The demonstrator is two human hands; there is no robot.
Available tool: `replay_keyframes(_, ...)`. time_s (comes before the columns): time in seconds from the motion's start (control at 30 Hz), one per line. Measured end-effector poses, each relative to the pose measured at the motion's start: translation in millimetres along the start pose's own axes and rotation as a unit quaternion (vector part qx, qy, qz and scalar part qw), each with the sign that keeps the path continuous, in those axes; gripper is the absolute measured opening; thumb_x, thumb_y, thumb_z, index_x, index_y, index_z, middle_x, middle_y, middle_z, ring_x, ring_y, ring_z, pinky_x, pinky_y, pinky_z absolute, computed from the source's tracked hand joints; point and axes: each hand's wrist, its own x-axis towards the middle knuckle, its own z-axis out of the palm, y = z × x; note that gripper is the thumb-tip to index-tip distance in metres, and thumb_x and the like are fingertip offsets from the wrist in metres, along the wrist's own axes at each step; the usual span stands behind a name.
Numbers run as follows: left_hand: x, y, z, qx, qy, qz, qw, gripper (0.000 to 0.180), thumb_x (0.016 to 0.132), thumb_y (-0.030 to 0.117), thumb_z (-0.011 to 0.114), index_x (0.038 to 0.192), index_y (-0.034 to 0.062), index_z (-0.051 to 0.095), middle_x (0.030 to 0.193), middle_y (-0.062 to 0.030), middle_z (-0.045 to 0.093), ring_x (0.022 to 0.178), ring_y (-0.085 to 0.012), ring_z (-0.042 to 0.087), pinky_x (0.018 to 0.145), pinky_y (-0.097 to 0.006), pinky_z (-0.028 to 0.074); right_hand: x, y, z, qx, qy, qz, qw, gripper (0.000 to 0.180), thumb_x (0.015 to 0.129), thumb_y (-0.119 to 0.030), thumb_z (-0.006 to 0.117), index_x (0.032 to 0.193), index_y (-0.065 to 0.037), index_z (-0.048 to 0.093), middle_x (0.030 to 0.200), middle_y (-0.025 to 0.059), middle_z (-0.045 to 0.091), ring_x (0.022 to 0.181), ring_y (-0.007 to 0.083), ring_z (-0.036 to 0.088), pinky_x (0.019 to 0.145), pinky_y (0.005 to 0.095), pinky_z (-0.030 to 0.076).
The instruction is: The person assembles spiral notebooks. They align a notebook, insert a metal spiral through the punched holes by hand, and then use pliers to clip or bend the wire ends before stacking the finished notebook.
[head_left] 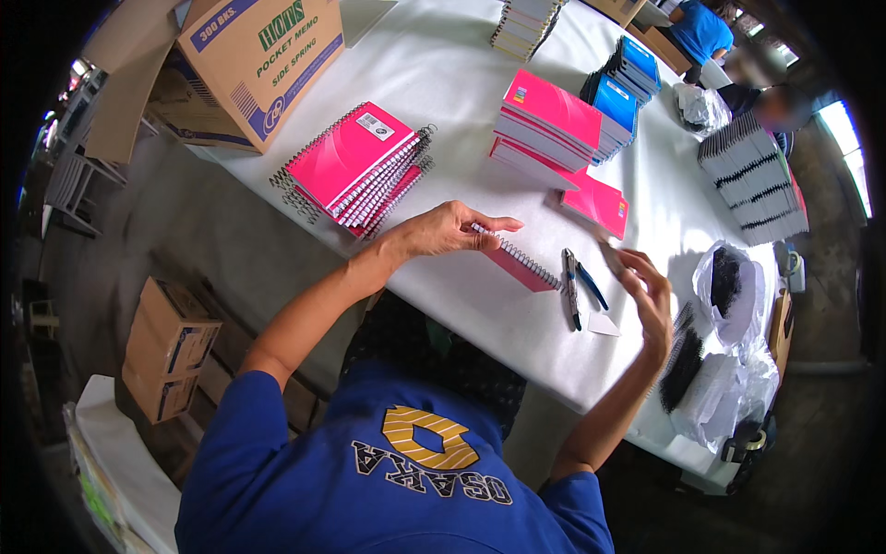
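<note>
My left hand (452,231) is closed on the coil-bound edge of a pink spiral notebook (531,272), which it holds tilted just above the white table. To the right, my right hand (648,294) is raised with its fingers loosely curled and apart; the thumb side is smeared, and I make out nothing held there. Between the hands lies a V-shaped hand tool like pliers (589,282), with dark blue on its legs. A small white paper scrap (604,324) is beside it. Loose pink notebooks (598,205) lie just beyond my right hand.
Wire-bound pink notebooks (351,152) are piled at left, near a cardboard box (254,69). A pink stack (551,111) and blue stacks (614,103) stand at the back. Black coils (726,282) in plastic bags (724,392) line the right edge. Another person (703,32) is far right.
</note>
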Motion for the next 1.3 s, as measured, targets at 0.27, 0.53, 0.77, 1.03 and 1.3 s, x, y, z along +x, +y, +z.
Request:
replay_keyframes(0.27, -2, -18, 7, -0.086, 0.037, 0.098, 0.991, 0.071, 0.085, 0.048, 0.067, 0.138, 0.0038, 0.052, 0.144, -0.0087, 0.051, 0.143, -0.0229, 0.033, 0.114, -0.037, 0.03, -37, 34, 42, -0.316, 0.249, -0.071, 0.913, 0.042, 0.084, -0.018, 0.072, 0.125, -0.017, 0.064, 0.126, 0.0155, 0.053, 0.122, 0.033, 0.048, 0.104, 0.0484, 0.034)
replay_keyframes(0.53, -1, 1, 33, 0.171, 0.177, 0.087, 0.965, 0.05, 0.094, 0.038, 0.062, 0.135, 0.0118, 0.056, 0.127, -0.0111, 0.064, 0.099, -0.0168, 0.069, 0.081, -0.029, 0.054, -40, 11, 108, -0.306, 0.185, -0.003, 0.934, 0.045, 0.091, -0.006, 0.061, 0.135, -0.008, 0.053, 0.109, 0.0194, 0.054, 0.101, 0.032, 0.057, 0.085, 0.0428, 0.047)
replay_keyframes(0.77, -16, 51, 43, 0.249, 0.257, 0.041, 0.933, 0.046, 0.094, 0.032, 0.061, 0.132, 0.0064, 0.057, 0.124, -0.0091, 0.066, 0.105, -0.0154, 0.067, 0.084, -0.028, 0.055, -49, -40, 111, -0.224, 0.316, -0.06, 0.92, 0.043, 0.088, -0.002, 0.065, 0.13, -0.01, 0.061, 0.098, 0.0133, 0.056, 0.077, 0.0245, 0.062, 0.065, 0.037, 0.051)
replay_keyframes(1.03, -9, 36, 60, 0.432, 0.331, 0.167, 0.822, 0.045, 0.086, 0.022, 0.072, 0.129, 0.0143, 0.061, 0.114, -0.0126, 0.067, 0.105, -0.0319, 0.066, 0.077, -0.037, 0.059, -49, -70, 141, -0.196, 0.208, -0.178, 0.941, 0.05, 0.075, -0.005, 0.076, 0.123, -0.015, 0.067, 0.104, 0.0131, 0.056, 0.089, 0.0261, 0.06, 0.075, 0.0385, 0.049)
replay_keyframes(1.3, -10, 38, 61, 0.516, 0.363, 0.197, 0.75, 0.048, 0.083, 0.022, 0.074, 0.129, 0.015, 0.061, 0.11, -0.0084, 0.07, 0.106, -0.0308, 0.066, 0.074, -0.037, 0.059, -40, -67, 140, -0.162, 0.136, -0.195, 0.958, 0.039, 0.085, -0.011, 0.071, 0.123, -0.01, 0.065, 0.094, 0.011, 0.06, 0.076, 0.0223, 0.062, 0.062, 0.0323, 0.05)
